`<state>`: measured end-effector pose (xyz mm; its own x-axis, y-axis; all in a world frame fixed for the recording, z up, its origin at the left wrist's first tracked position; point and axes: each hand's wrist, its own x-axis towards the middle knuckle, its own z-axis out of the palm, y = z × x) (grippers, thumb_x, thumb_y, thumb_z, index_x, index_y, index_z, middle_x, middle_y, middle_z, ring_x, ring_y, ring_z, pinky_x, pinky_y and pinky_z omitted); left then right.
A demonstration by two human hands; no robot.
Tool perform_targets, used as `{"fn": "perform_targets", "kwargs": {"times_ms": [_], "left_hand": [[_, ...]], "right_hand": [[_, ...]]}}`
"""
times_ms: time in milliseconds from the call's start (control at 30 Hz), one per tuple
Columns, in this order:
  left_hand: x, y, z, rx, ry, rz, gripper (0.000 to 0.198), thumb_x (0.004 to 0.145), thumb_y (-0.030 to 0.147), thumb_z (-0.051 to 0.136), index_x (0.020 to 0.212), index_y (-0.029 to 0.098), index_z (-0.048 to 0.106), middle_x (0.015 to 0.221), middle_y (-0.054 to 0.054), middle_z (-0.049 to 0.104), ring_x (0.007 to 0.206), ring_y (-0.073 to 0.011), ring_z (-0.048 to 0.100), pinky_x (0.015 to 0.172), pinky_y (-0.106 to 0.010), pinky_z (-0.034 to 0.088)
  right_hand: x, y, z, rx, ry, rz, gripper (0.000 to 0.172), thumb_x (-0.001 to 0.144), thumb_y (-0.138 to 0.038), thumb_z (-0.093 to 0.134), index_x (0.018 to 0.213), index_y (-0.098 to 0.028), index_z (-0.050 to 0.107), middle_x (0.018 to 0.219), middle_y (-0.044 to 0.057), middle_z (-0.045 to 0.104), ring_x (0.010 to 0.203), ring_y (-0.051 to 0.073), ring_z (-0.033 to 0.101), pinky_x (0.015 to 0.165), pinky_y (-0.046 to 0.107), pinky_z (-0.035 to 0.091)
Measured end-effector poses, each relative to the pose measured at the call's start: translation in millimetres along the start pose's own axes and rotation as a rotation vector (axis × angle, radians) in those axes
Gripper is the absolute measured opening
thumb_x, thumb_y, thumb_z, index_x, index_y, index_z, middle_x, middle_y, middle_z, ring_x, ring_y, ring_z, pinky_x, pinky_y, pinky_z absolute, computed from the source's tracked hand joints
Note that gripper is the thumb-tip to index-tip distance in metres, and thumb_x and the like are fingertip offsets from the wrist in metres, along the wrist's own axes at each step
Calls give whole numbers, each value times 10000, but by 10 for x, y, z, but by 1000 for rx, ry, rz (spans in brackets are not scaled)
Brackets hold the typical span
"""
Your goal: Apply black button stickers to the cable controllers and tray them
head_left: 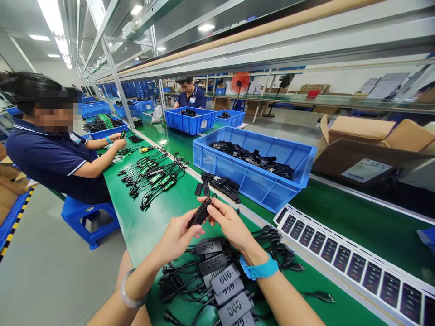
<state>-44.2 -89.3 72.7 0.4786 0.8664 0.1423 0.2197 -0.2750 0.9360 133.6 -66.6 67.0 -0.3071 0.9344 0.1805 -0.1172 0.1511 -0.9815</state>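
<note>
A slim black inline controller [200, 213] is held up above the green bench [136, 231]. My left hand [180, 233] grips its lower end between thumb and fingers. At the upper end, my right hand [231, 222], with a blue wristband, pinches the controller near a short black cable. Below both hands lies a stack of black cabled controllers [226, 279], their slotted faces up. Several loose black plastic covers [224, 186] lie just beyond my hands. Bare green circuit boards with black cables [156, 178] are spread out to the left.
A large blue crate [238, 179] of black plastic parts stands beyond my hands. Sheets of black labels [340, 256] run along the right. A co-worker [50, 154] sits at the left, holding a circuit board; another person [192, 96] works farther back. Cardboard boxes [367, 154] stand at the right.
</note>
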Motion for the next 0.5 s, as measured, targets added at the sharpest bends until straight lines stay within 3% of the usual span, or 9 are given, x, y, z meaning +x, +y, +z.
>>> {"fn": "perform_targets", "kwargs": {"times_ms": [167, 300, 400, 500], "left_hand": [[-24, 34, 21, 233, 64, 14, 266, 919, 301, 506, 1119, 182, 634, 853, -33, 718, 735, -167, 667, 666, -248, 500], [-27, 40, 3, 271, 97, 2, 291, 919, 335, 508, 1118, 179, 652, 754, -15, 674, 638, -148, 613, 605, -234, 473], [-31, 98, -73, 197, -12, -27, 347, 898, 341, 541, 1205, 198, 619, 753, 5, 611, 623, -128, 557, 598, -228, 476], [-55, 151, -124, 30, -153, -96, 360, 866, 349, 582, 1196, 211, 622, 895, -21, 576, 706, -134, 552, 574, -218, 484]], "right_hand": [[-27, 3, 21, -20, 31, -79, 345, 855, -518, 603, 940, -191, 674, 823, 25, 610, 769, 171, 553, 720, 302, 447], [-50, -1, 51, 19, 63, -105, 312, 864, -494, 612, 959, -205, 678, 801, 17, 608, 737, 162, 545, 712, 298, 449], [-56, -82, -8, 206, 73, -105, 341, 799, -480, 694, 1024, -224, 683, 883, 27, 637, 699, 136, 527, 619, 261, 438], [-45, -210, -172, 429, 229, -105, 370, 723, -492, 748, 965, -219, 685, 850, 20, 632, 562, 83, 433, 462, 208, 340]]}}
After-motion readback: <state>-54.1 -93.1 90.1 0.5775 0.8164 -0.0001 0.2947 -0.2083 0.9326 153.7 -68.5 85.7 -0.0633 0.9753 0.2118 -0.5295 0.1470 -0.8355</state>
